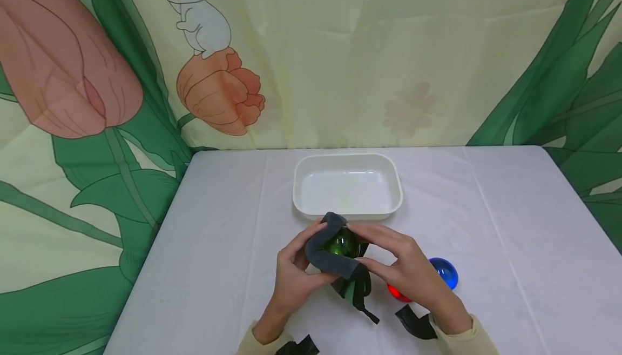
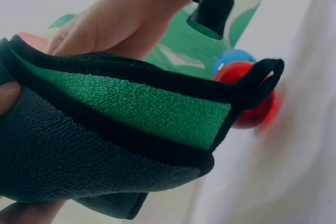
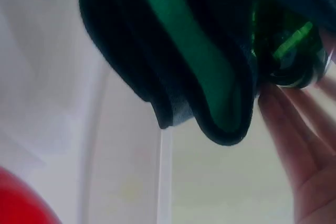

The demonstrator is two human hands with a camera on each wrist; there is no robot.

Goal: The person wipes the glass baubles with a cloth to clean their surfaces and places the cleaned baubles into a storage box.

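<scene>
A dark grey cloth [image 1: 332,255] with black edging and a bright green inner side [image 2: 152,106] is folded around a shiny green see-through ball [image 1: 342,243]. My left hand [image 1: 298,268] grips the cloth from the left, thumb on its near side. From the right, my right hand [image 1: 408,263] holds the green ball between thumb and fingers, its fingertips at the cloth's edge. A corner of cloth with a black loop [image 2: 268,80] hangs below. The cloth covers much of the ball.
Just beyond my hands stands a white rectangular tray [image 1: 347,216]. A shiny red round thing [image 1: 398,293] and a blue one [image 1: 444,273] lie by my right wrist, the red partly hidden. A white cloth [image 1: 525,225] covers the table; a printed curtain [image 1: 316,74] hangs behind.
</scene>
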